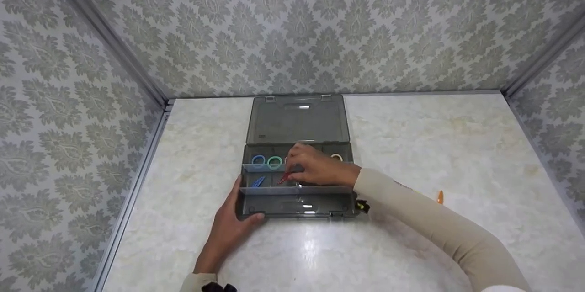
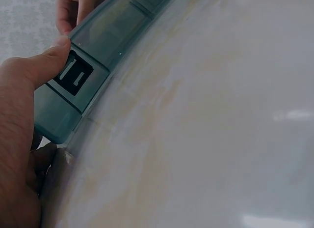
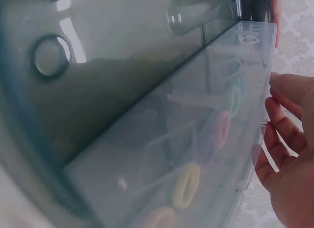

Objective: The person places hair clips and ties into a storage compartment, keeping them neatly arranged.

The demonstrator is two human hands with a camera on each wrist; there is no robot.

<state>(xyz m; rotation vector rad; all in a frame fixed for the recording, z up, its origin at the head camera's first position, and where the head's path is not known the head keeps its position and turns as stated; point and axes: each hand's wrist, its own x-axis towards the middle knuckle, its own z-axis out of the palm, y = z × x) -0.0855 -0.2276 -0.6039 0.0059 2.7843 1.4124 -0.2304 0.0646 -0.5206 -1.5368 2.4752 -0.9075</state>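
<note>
A grey see-through plastic case [image 1: 297,120] lies open on the table, split lengthwise by clear dividers. My left hand [image 1: 233,221] grips its front left corner, thumb on the front rim and fingers along the left side; the left wrist view shows the thumb beside a black latch [image 2: 73,73]. Over the middle row, my right hand [image 1: 311,166] pinches a red hair clip [image 1: 283,178]. To the left of it lie blue hair clips [image 1: 258,182]. Behind, the back row holds a blue hair tie [image 1: 258,161], a green one [image 1: 274,162] and others partly covered by my hand.
An orange hair clip [image 1: 440,197] lies on the table to the right, just beyond my right forearm. A small black item with a yellow mark [image 1: 362,206] shows by the case's front right corner. Patterned walls [image 1: 301,31] enclose the marbled table [image 1: 411,132].
</note>
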